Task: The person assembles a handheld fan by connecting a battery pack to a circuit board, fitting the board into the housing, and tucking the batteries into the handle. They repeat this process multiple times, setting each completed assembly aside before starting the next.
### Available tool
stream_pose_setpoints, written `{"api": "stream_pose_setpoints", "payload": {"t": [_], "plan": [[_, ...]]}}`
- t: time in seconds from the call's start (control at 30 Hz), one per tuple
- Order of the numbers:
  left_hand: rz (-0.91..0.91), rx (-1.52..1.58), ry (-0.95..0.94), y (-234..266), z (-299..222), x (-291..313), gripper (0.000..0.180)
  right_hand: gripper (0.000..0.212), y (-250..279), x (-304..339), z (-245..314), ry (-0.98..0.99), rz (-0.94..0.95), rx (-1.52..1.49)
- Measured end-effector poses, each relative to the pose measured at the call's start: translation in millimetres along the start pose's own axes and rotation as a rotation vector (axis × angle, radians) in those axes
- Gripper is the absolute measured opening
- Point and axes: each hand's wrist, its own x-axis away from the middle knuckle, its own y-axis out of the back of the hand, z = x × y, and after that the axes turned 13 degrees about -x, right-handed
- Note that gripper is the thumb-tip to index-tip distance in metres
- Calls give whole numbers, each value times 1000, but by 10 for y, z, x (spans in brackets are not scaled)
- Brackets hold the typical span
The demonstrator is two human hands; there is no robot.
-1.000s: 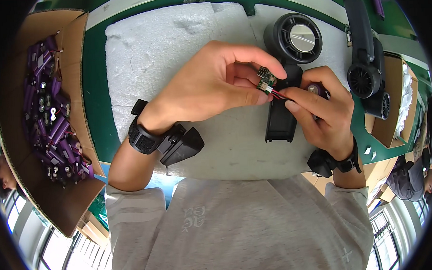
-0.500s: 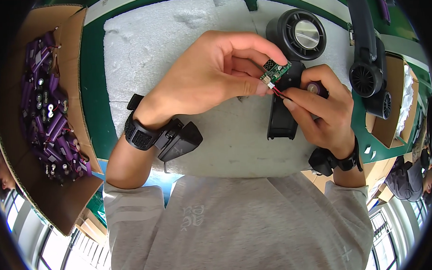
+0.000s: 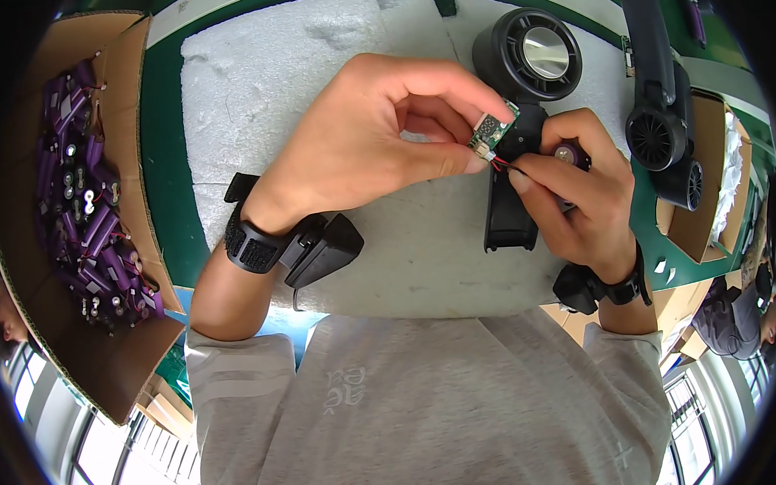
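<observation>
Between thumb and fingertips my left hand (image 3: pixel 376 136) holds a small green circuit board (image 3: pixel 495 129) by its edges. A white connector with red and black wires (image 3: pixel 498 162) sits at the board's lower edge. My right hand (image 3: pixel 583 193) pinches those wires close to the connector. Inside the curled right fingers lies a purple battery cell (image 3: pixel 570 155), only its end showing. Under both hands rests a black fan body (image 3: pixel 511 212), its handle toward me and its round head (image 3: pixel 531 54) at the far end. Part of the handle is hidden by my hands.
White foam sheet (image 3: pixel 271 75) covers the green table. A cardboard box (image 3: pixel 118 354) of purple battery cells (image 3: pixel 87 193) stands at left. On the right are more black fan bodies (image 3: pixel 656 130) and a smaller carton (image 3: pixel 707 206). Another person (image 3: pixel 733 324) is at far right.
My left hand has tilted the circuit board so more of its face shows. Both hands keep their grip, and the fan body has shifted slightly in the picture.
</observation>
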Motion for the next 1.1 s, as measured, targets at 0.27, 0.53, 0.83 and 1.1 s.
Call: {"api": "stream_pose_setpoints", "payload": {"t": [0.27,0.53,0.83,1.1], "plan": [[-26,-18,-63,-19,41,2,40,14,12,-33,2,10,-4,12],[-12,-45,-88,-3,50,-7,38,14,10,-25,-7,-25,7,-12],[-31,-80,-94,-22,58,-2,40,11,4,-36,-8,-10,13,-11],[-158,-330,-205,-152,2,-18,43,27,-97,23,-64,-15,-175,-113]]}}
